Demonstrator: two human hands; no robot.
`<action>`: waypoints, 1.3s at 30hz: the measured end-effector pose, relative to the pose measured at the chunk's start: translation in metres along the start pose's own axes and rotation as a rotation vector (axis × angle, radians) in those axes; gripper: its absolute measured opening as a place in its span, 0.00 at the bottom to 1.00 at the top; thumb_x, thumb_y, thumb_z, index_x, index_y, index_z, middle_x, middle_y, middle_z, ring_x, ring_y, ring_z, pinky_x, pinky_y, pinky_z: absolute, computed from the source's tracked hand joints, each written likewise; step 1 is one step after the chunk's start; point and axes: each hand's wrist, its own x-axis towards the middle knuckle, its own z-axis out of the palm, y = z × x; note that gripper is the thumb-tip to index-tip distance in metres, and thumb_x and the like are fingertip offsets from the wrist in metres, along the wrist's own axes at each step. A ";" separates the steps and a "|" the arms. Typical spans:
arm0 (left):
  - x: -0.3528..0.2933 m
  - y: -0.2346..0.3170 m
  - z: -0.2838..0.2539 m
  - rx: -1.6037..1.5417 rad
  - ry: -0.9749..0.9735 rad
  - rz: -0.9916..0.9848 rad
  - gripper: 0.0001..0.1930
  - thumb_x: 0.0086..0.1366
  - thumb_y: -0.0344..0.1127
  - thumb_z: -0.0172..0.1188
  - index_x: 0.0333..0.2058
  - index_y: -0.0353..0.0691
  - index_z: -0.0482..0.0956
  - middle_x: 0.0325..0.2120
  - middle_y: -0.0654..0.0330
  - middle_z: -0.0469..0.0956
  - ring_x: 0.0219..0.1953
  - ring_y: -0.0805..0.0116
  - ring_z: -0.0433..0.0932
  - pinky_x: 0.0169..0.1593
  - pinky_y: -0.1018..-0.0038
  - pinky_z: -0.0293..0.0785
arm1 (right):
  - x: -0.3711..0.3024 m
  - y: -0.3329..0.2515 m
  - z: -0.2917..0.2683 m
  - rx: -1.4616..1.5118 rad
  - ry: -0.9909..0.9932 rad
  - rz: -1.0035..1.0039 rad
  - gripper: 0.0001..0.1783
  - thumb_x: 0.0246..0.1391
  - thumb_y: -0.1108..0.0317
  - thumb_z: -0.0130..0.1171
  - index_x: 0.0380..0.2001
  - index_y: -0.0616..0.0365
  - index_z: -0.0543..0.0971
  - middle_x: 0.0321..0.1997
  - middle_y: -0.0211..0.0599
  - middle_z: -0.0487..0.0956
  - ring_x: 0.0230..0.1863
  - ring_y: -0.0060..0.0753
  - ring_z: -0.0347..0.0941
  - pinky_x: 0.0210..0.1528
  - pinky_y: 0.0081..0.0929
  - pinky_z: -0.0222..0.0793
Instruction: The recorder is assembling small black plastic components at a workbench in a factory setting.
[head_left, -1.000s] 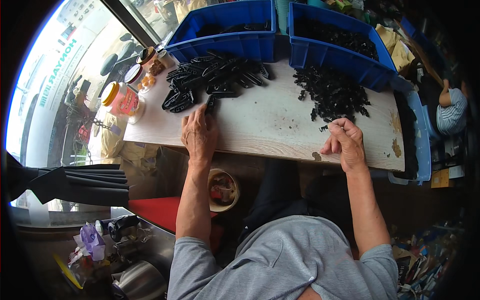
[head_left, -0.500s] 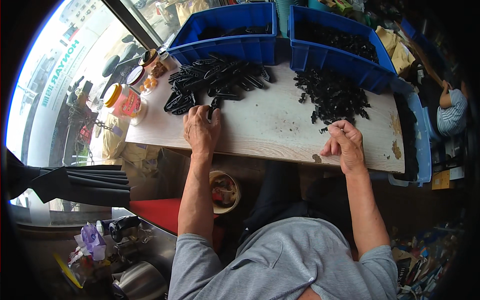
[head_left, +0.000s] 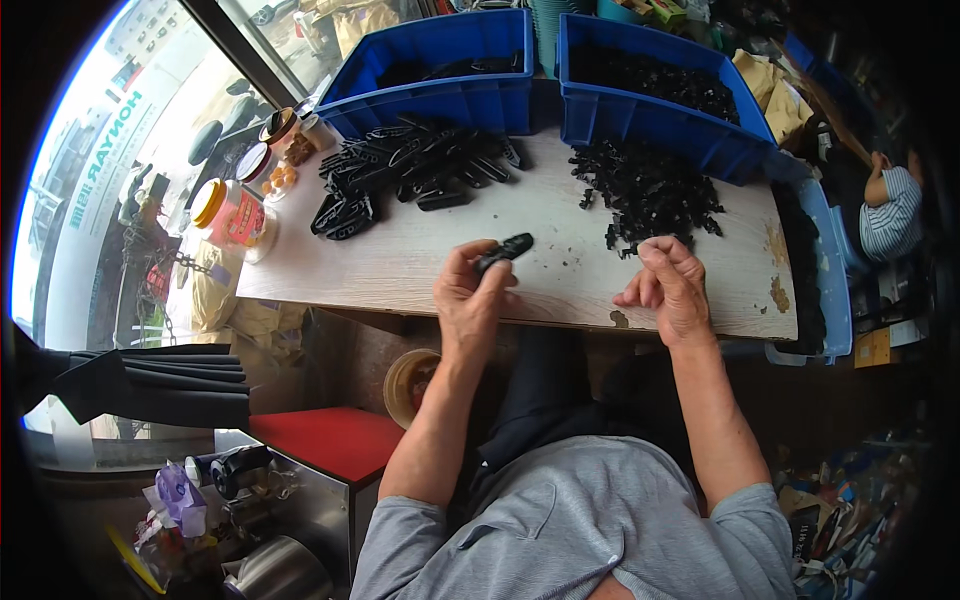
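Observation:
My left hand (head_left: pixel 470 298) is over the front middle of the table, pinching a long black plastic part (head_left: pixel 507 250) between thumb and fingers. The part tilts up toward the right. A heap of similar long black parts (head_left: pixel 410 165) lies beyond it to the left. My right hand (head_left: pixel 678 290) is closed, thumb against forefinger, just in front of a pile of small black plastic pieces (head_left: pixel 650 195). Whatever sits between those fingertips is too small or hidden to name.
Two blue bins (head_left: pixel 430 105) (head_left: pixel 665 130) with black parts stand along the table's (head_left: pixel 560 285) back edge. Jars, one yellow-lidded (head_left: pixel 235 215), line the left side. A pale blue crate (head_left: pixel 838 270) is at the right. A bucket (head_left: pixel 405 385) is on the floor.
My left hand has left the heap with a long black part and moved right, toward my right hand. My right hand stays pinched near the small pieces. The view has shifted slightly.

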 end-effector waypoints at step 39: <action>-0.014 -0.016 0.073 -0.174 -0.183 -0.320 0.05 0.63 0.30 0.61 0.33 0.34 0.78 0.22 0.59 0.78 0.22 0.74 0.78 0.25 0.77 0.80 | -0.008 -0.003 0.020 -0.293 -0.034 0.087 0.20 0.54 0.55 0.64 0.18 0.52 0.70 0.15 0.21 0.67 0.12 0.14 0.61 0.13 0.18 0.57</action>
